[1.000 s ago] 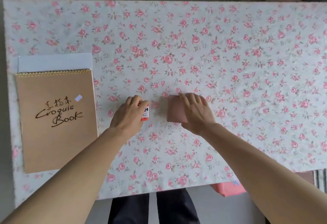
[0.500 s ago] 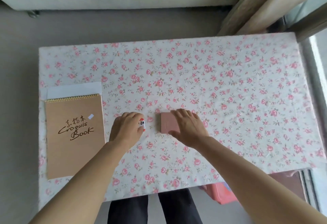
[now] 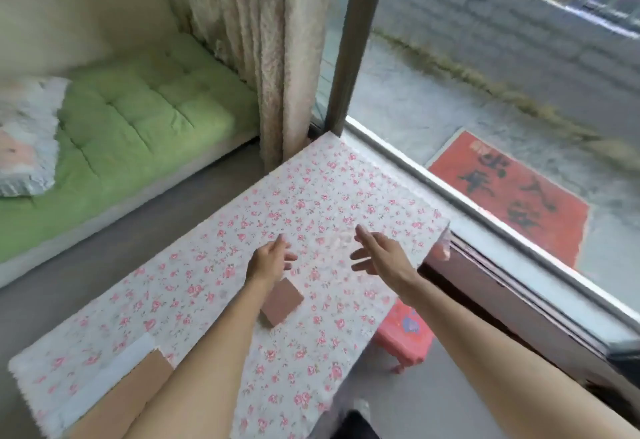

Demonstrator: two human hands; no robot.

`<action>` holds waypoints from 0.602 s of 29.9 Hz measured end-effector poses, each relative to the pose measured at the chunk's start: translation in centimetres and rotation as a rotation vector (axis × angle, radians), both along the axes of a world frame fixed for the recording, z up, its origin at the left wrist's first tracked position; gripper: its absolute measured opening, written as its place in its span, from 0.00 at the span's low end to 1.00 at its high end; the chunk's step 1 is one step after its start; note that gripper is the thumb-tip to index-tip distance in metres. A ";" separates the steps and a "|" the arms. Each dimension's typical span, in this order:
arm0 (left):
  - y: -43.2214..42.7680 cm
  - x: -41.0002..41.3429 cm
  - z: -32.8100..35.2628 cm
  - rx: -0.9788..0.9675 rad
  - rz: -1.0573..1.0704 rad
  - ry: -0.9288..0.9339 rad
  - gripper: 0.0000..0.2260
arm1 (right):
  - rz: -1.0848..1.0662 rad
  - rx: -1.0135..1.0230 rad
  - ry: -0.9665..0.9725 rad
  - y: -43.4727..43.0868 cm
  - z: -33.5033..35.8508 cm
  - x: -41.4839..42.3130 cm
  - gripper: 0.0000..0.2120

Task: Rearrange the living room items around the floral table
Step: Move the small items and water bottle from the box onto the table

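The floral table [image 3: 311,196] runs from the lower left to the window. A small pink-brown block [image 3: 281,301] lies on it, partly under my left forearm. My left hand [image 3: 268,260] hovers above the table just beyond the block, fingers apart, nothing in it. My right hand [image 3: 379,253] is raised over the table's right side, fingers spread, holding nothing. The brown sketchbook [image 3: 124,400] with a white sheet [image 3: 110,373] under it lies at the near left, partly hidden by my left arm. The small red-capped tube is hidden from view.
A green mattress [image 3: 138,109] with a frilled pillow [image 3: 24,140] lies on the floor at the left. A curtain [image 3: 256,40] and window frame [image 3: 349,40] stand past the table's far corner. A pink stool [image 3: 407,338] sits under the right edge. A red mat [image 3: 512,196] lies outside.
The view swung up and to the right toward the window. Both hands let go of their objects and lifted forward, fingers spread. The block stays on the table.
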State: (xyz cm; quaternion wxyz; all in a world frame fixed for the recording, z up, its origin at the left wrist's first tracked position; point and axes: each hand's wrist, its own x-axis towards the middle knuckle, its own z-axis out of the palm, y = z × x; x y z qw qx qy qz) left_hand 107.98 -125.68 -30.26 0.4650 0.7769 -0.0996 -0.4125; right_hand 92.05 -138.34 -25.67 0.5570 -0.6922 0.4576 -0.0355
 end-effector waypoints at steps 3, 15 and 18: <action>-4.5 -3.7 1.8 -0.054 -0.120 0.010 0.21 | -0.160 -0.030 -0.039 -0.7 2.7 -5.5 0.32; -15.0 -38.2 5.5 -0.108 -0.916 0.139 0.21 | -1.111 -0.219 -0.064 5.2 7.8 -41.3 0.24; -12.7 -51.4 6.3 -0.124 -1.138 0.138 0.20 | -1.320 -0.212 -0.096 11.3 8.2 -52.3 0.18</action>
